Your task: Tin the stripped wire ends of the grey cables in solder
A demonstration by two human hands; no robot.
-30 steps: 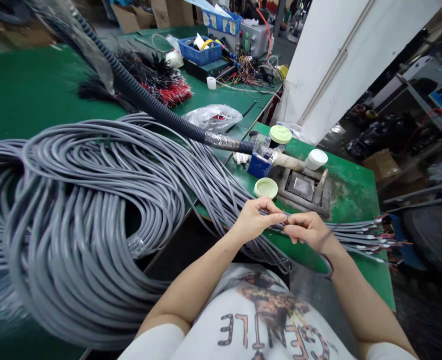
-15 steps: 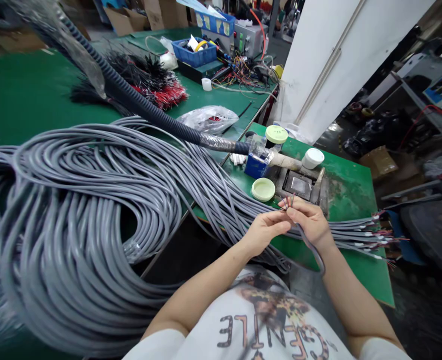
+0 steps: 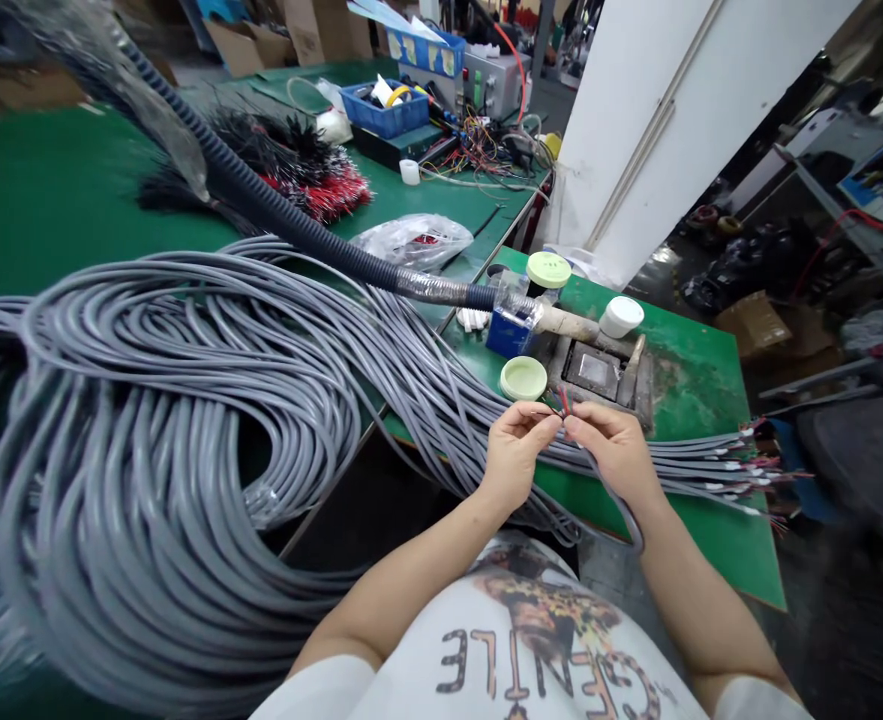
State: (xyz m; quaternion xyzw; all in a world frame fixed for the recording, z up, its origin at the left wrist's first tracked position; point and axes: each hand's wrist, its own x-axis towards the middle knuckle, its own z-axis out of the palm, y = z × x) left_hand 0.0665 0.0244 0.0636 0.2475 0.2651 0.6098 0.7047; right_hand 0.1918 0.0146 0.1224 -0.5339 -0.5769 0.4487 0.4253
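Between my hands is the stripped end of a grey cable, its thin coloured wires fanned out upward. My right hand pinches the cable close to where the wires come out, and the cable hangs in a loop below it. My left hand pinches a dark thin wire from that end, thumb and forefinger closed. Both thumbs are almost touching. Just beyond the hands stand a pale green shallow dish and a stained metal solder pot.
A big coil of grey cables covers the left, its stripped ends lying at right. A black corrugated hose crosses above the table. Nearby are a blue box, a white-lidded jar and a green-lidded jar.
My left hand has shifted slightly left and turned more upright, drawing a dark wire out sideways. The fingers of my right hand have moved a little down around the cable end.
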